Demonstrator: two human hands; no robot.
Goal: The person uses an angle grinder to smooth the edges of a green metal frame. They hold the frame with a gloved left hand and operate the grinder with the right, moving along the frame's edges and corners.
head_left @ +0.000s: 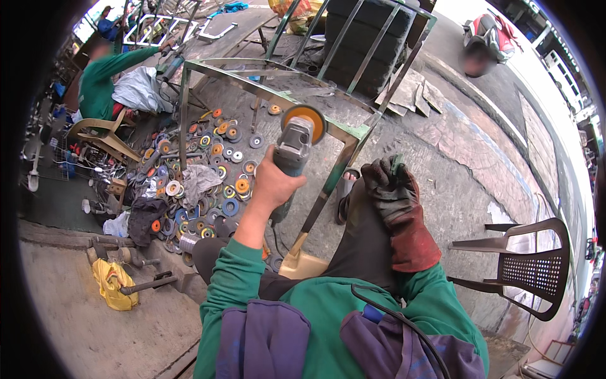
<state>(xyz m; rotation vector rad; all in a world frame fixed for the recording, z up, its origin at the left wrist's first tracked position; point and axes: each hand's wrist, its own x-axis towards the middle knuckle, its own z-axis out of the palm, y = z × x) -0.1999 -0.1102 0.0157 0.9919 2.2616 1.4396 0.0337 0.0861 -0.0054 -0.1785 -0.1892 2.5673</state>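
The left hand [278,180] of the person is bare, and its fingers are closed firmly around the body of a grinder [294,144]. This grinder is in the middle of the view, with its orange disc [309,120] at the upper end, pointing away from the person. Behind the disc is the corner of a metal frame [333,179]; I cannot tell if the disc touches it. The right hand [398,202] wears a thick glove [415,239], grey at the fingers and red at the cuff, and it is beside the person's leg in dark trousers [365,234]. Its fingers are bent inward near a small dark green piece [396,165], but I cannot tell whether they are clamped on it. The two hands are well apart. On the ground to the left there lies a wide heap of round discs [243,186], with a grey cloth [201,183] among them. Further left, a yellow bag [113,287] lies on the concrete step. On the right side there is a dark plastic chair [533,278]. At the upper left, a co-worker [95,82] in a green top sits with one arm stretched forward.
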